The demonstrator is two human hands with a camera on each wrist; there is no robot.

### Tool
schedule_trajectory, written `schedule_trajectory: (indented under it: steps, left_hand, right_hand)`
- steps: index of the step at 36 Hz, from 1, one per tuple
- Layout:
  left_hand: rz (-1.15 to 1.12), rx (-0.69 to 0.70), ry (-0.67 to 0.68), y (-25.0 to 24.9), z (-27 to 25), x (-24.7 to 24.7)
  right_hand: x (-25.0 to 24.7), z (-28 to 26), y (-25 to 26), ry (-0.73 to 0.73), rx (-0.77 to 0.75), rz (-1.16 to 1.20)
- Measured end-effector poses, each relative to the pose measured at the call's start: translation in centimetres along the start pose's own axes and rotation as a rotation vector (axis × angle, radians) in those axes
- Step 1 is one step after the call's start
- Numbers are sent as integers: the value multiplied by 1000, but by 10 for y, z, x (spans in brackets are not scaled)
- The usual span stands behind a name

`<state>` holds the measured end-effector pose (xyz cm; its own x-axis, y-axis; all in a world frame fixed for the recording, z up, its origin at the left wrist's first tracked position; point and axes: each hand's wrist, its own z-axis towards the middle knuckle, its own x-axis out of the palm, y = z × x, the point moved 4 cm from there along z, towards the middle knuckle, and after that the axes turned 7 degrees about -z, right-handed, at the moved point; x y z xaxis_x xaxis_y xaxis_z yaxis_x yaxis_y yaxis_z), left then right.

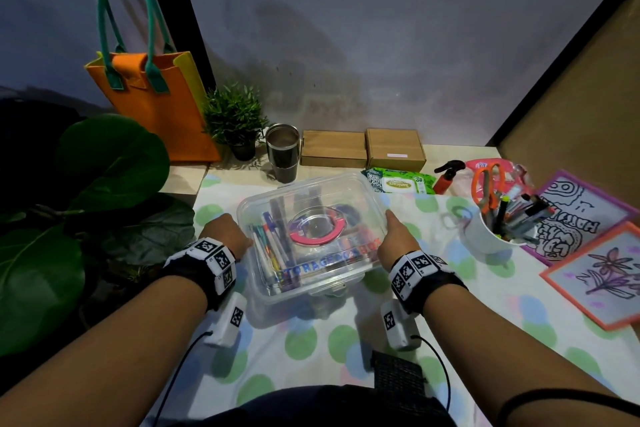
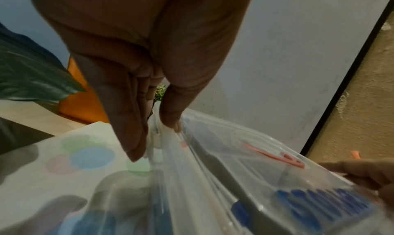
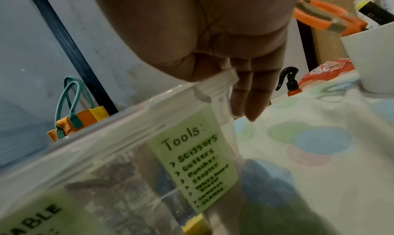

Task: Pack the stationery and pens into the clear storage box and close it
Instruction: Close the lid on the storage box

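The clear storage box (image 1: 349, 185) stands on the dotted cloth with its lid on and a pink ring handle (image 1: 317, 229) on top. Pens (image 1: 273, 246) lie inside. My left hand (image 1: 230, 236) (image 2: 155, 137) is at the box's left side, thumb on the lid edge and straight fingers down along the side latch (image 2: 156, 142). On the opposite edge my right hand (image 1: 396, 243) (image 3: 224, 90) has its thumb on the lid rim and straight fingers beside the right latch (image 3: 222, 97). A green "Tools" label (image 3: 196, 162) shows through the wall. More pens and orange scissors (image 1: 486, 187) stand in a white cup (image 1: 485, 236).
Colouring boards (image 1: 599, 274) lie at the right. Behind the box are a wipes pack (image 1: 398, 184), a spray bottle (image 1: 446, 177), two cardboard boxes (image 1: 332, 149), a metal tumbler (image 1: 282, 152), a small plant (image 1: 235, 118) and an orange bag (image 1: 156, 104). Large leaves (image 1: 104, 163) crowd the left.
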<state>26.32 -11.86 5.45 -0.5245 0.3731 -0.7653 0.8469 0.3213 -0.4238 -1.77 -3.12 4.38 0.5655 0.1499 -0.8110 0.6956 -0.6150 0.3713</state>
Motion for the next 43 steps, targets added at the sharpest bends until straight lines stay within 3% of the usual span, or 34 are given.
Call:
schedule_trajectory:
  steps: [14, 17, 21, 24, 27, 32, 43]
  left_hand:
    - [-226, -104, 92, 10, 8, 5]
    - [-139, -104, 118, 5, 8, 4]
    - [121, 1, 40, -12, 9, -3]
    - [154, 161, -26, -31, 16, -2]
    - [239, 317, 9, -48, 25, 8]
    - [410, 479, 94, -64, 29, 28]
    - [379, 471, 127, -76, 41, 32]
  right_hand:
    - [-13, 14, 3, 16, -10, -44]
    - [-16, 13, 3, 24, -14, -65]
    - [-14, 7, 3, -34, -66, -88]
    - [-6, -4, 7, -126, -248, -91]
    - [15, -16, 8, -19, -373, -233]
    - [26, -32, 1, 119, -384, -405]
    - [39, -21, -7, 36, -417, -441]
